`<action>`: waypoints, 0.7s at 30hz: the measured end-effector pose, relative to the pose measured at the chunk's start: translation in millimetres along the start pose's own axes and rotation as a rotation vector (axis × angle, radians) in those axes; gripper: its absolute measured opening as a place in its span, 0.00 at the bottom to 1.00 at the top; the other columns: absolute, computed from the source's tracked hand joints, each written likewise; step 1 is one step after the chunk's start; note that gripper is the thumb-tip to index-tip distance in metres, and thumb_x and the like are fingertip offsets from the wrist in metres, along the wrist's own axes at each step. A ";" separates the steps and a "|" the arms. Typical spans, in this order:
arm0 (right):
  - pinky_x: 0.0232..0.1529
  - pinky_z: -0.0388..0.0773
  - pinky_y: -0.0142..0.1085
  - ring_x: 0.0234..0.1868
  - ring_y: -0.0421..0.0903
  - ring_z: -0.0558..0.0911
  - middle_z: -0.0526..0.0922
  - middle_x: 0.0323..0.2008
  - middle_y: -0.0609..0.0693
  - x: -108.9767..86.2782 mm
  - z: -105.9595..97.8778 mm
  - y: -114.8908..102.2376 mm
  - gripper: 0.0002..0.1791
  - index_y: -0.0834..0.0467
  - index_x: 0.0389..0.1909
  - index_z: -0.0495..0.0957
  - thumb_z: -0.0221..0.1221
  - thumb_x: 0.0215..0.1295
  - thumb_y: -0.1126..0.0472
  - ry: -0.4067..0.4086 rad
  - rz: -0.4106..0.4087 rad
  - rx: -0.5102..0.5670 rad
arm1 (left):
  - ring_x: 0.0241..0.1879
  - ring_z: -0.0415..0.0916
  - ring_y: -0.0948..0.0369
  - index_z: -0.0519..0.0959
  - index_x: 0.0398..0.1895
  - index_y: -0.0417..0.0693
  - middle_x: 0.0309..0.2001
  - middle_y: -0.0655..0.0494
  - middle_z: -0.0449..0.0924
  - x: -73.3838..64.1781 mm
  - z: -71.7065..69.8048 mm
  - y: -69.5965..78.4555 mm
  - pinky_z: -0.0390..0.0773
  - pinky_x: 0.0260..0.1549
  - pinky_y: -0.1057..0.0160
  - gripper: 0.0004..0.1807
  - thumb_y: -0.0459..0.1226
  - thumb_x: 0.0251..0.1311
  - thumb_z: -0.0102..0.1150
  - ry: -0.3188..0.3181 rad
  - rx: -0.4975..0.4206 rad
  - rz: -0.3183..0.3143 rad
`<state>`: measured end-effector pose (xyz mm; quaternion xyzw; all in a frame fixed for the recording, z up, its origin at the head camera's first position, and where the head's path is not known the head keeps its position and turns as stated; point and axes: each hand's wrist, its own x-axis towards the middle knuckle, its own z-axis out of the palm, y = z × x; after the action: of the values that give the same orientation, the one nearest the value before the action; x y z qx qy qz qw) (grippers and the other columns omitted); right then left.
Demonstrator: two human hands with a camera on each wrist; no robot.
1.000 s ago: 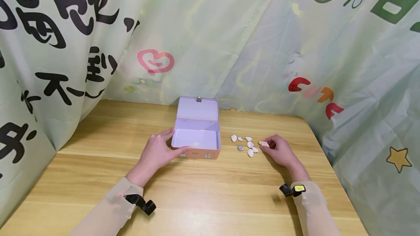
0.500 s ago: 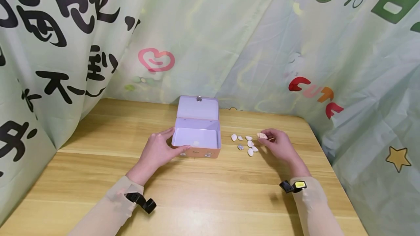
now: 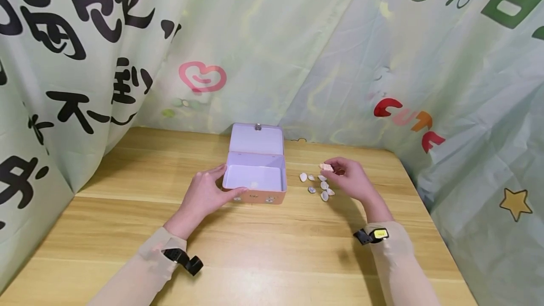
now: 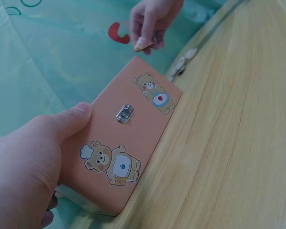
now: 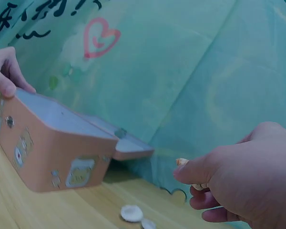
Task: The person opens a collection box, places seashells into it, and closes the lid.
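Note:
An orange tin box [image 3: 259, 197] with bear pictures and a pale lilac inside stands with its hinged lid [image 3: 256, 139] tipped back; no shells show inside. My left hand [image 3: 205, 195] holds its left end, thumb at the front rim and fingers along the side. Raised above the table, right of the box, my right hand [image 3: 352, 178] pinches a cream-pink ridged seashell [image 3: 326, 167] between thumb and fingers. In the right wrist view only the tip of this shell [image 5: 182, 162] and a bit below the thumb show.
Several small white shells [image 3: 325, 196] and a darker striped shell [image 3: 311, 190] lie on the wooden table [image 3: 263, 249] between box and right hand. A printed curtain [image 3: 255, 51] hangs close behind the table's back edge.
My right hand has lifted the ridged seashell off the table and carried it leftward and away from me, over the far side of the loose shells. My left hand stays on the box.

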<state>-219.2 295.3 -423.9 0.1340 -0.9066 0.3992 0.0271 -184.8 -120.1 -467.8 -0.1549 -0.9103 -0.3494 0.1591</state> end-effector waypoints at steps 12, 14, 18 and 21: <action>0.41 0.81 0.44 0.42 0.51 0.84 0.87 0.40 0.53 21.8 18.5 -38.6 0.18 0.63 0.57 0.85 0.70 0.71 0.57 -0.040 -0.054 0.012 | 0.56 0.83 0.38 0.80 0.66 0.33 0.62 0.35 0.79 0.0 0.9 -0.3 0.84 0.38 0.52 0.53 0.68 0.50 0.77 -0.019 -0.002 -0.021; 0.41 0.81 0.43 0.42 0.51 0.84 0.87 0.40 0.53 25.1 21.9 -43.7 0.18 0.63 0.56 0.85 0.70 0.71 0.58 -0.052 -0.071 0.022 | 0.54 0.84 0.39 0.80 0.65 0.33 0.62 0.35 0.79 0.2 1.0 -0.1 0.83 0.37 0.53 0.53 0.66 0.50 0.78 -0.015 0.001 -0.019; 0.45 0.82 0.45 0.42 0.51 0.84 0.87 0.41 0.53 31.6 29.8 -53.8 0.17 0.64 0.55 0.85 0.70 0.71 0.60 -0.079 -0.105 0.056 | 0.42 0.87 0.42 0.80 0.65 0.31 0.62 0.33 0.78 0.5 1.0 0.4 0.82 0.32 0.54 0.51 0.63 0.50 0.81 -0.010 -0.002 -0.024; 0.47 0.82 0.46 0.42 0.51 0.84 0.86 0.41 0.54 36.3 36.6 -60.6 0.17 0.65 0.55 0.85 0.70 0.71 0.60 -0.096 -0.123 0.069 | 0.41 0.87 0.43 0.80 0.65 0.31 0.62 0.33 0.78 0.8 0.5 1.0 0.83 0.34 0.53 0.51 0.62 0.49 0.81 -0.011 -0.003 -0.030</action>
<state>-236.1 221.4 -399.7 0.2095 -0.8827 0.4207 0.0033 -185.2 -118.9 -467.3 -0.1432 -0.9129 -0.3521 0.1484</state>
